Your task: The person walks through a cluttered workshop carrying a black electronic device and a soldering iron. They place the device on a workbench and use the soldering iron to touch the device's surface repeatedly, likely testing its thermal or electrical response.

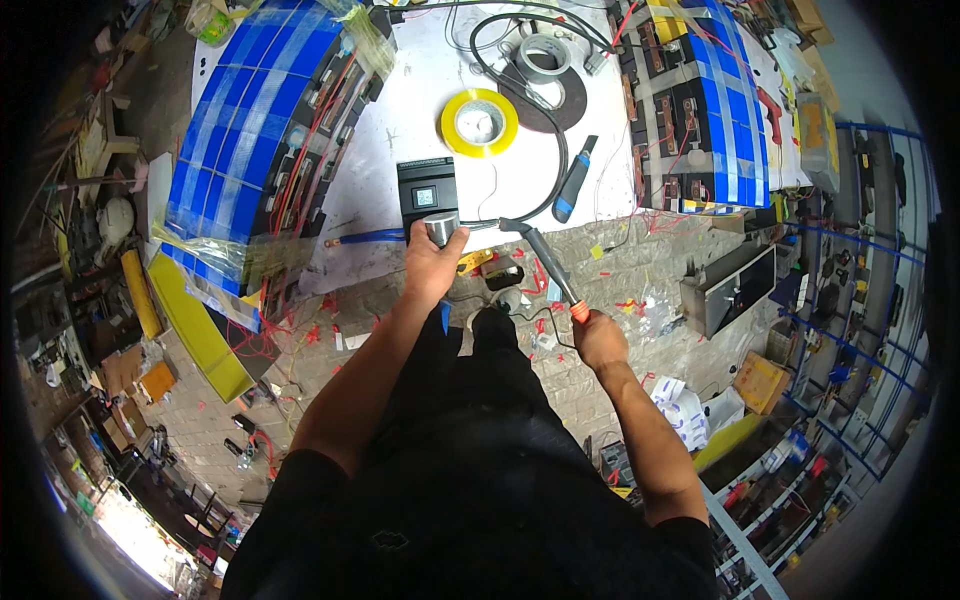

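White sheeting covers the surface [400,130], which stands over a paved floor [640,260] strewn with red wire scraps. At ten o'clock and at one o'clock on it lie two battery packs wrapped in blue tape [245,120] [725,110]. Toward twelve o'clock sit a yellow tape roll [480,122] and, beyond it, a grey tape roll [543,55], with a blue-handled screwdriver [573,182] at one o'clock. Near the picture's centre the left hand [432,262] has its grip curled around a small silvery cylinder [441,228], just below a black box with a small screen [426,192] at the surface's near edge. The right hand [598,338], at four o'clock from the left, is closed on the orange-collared handle of a soldering iron [545,262], whose tip points toward the cylinder. A black cable [520,60] loops across the sheeting.
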A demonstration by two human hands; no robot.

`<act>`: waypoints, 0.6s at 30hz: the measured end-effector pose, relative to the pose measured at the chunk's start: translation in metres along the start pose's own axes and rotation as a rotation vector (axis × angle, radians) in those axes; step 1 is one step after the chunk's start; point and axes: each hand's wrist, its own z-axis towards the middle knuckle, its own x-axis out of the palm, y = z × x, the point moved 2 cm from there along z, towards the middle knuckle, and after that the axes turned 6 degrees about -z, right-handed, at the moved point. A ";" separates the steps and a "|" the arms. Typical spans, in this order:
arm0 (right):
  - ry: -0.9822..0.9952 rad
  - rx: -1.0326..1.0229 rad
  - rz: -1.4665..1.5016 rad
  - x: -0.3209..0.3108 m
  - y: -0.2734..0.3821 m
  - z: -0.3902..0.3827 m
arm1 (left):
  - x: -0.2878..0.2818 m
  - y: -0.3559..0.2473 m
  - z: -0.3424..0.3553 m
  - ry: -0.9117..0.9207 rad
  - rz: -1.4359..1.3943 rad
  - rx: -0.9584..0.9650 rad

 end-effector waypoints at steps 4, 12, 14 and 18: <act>0.042 0.041 -0.067 -0.006 0.003 0.002 | 0.005 0.005 0.001 0.002 0.013 -0.012; 0.040 0.081 -0.103 -0.019 0.016 -0.010 | 0.008 -0.008 -0.003 -0.001 -0.026 -0.105; 0.052 0.087 -0.128 -0.023 0.018 -0.010 | 0.008 -0.002 -0.002 -0.011 -0.041 -0.091; 0.058 0.089 -0.150 -0.021 0.015 -0.005 | 0.009 -0.007 -0.004 -0.022 -0.038 -0.092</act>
